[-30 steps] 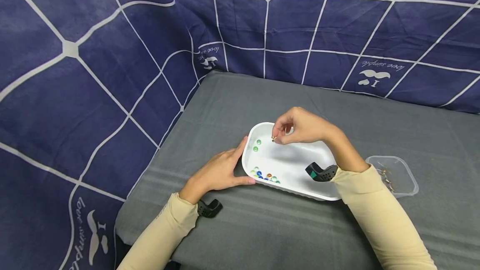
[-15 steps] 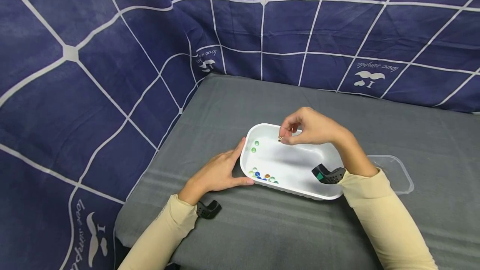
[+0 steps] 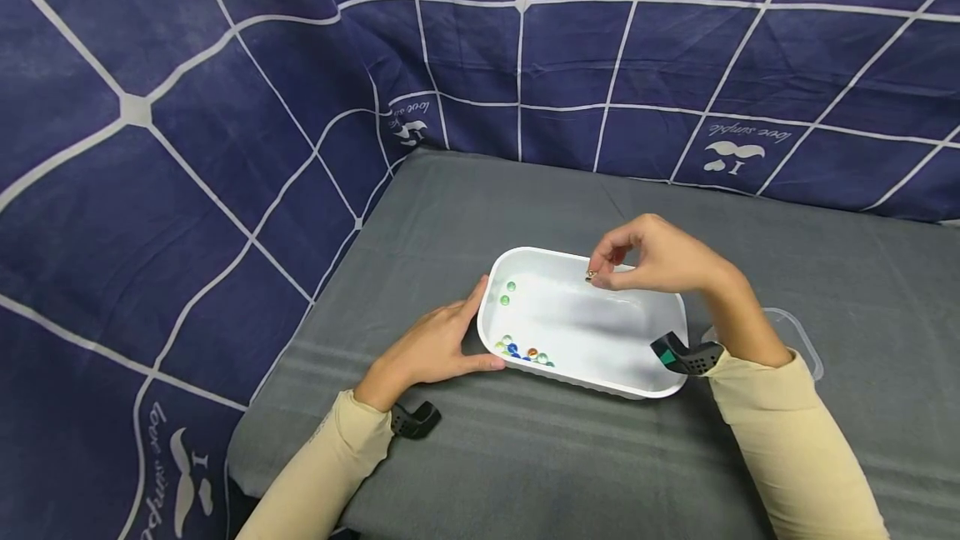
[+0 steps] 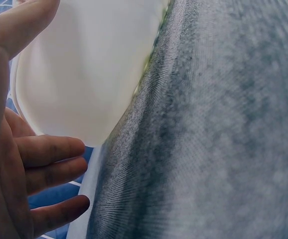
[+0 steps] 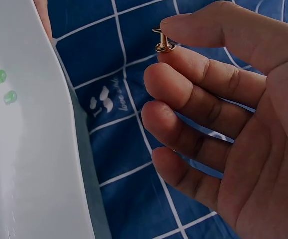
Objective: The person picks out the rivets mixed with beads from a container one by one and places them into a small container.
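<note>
A small gold metal rivet (image 5: pixel 163 42), with a flat round head at each end, is pinched between the thumb and index finger of my right hand (image 3: pixel 660 257). That hand is above the far right side of a white oblong tray (image 3: pixel 570 332). My left hand (image 3: pixel 431 344) rests against the tray's left end, thumb at the near rim and fingers spread nearly straight along the side. Inside the tray lie two green glass marbles (image 3: pixel 505 300) toward the left end. Several blue, green, clear and orange marbles (image 3: pixel 513 349) gather in its near left corner.
A clear plastic container (image 3: pixel 808 340) stands on the grey cloth (image 3: pixel 585 465) to the right, mostly hidden behind my right forearm. Blue grid-patterned fabric (image 3: pixel 570 57) hangs at the back and left of the surface.
My right hand has moved to the right over the tray, carrying the rivet. Its forearm now covers more of the clear container. The left hand keeps its place on the tray.
</note>
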A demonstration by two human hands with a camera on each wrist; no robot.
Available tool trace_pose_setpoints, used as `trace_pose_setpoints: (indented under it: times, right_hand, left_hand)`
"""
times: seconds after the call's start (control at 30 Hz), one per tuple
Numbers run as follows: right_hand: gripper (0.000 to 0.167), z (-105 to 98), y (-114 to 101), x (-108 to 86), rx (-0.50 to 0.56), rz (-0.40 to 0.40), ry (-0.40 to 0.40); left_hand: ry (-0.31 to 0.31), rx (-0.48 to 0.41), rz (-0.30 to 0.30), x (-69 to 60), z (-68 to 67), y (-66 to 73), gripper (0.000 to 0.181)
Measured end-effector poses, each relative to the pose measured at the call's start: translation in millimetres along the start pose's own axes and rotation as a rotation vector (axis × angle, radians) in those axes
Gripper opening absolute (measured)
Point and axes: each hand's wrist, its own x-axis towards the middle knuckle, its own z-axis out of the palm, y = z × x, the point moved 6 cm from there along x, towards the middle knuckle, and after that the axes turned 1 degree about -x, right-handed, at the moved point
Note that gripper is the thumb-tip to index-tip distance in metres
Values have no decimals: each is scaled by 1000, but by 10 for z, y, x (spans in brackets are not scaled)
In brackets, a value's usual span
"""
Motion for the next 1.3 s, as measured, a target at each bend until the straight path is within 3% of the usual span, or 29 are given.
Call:
trace_pose_setpoints:
  times: [0.3, 0.67, 1.03, 1.3]
  right_hand:
    - [16, -79, 52, -182, 11, 1, 34]
    - [10, -166, 159, -405, -17, 33, 68]
    - [20, -283, 238, -628, -32, 34, 125]
    - [13, -351, 306, -777, 3, 20, 155]
  left_hand:
    - [7, -11, 15, -2, 6, -4, 115]
    - [-10, -7, -10, -3, 12, -14, 115]
    - [-16, -19, -27, 3, 10, -12, 116]
    - [-16, -25, -31, 4, 8, -12, 115]
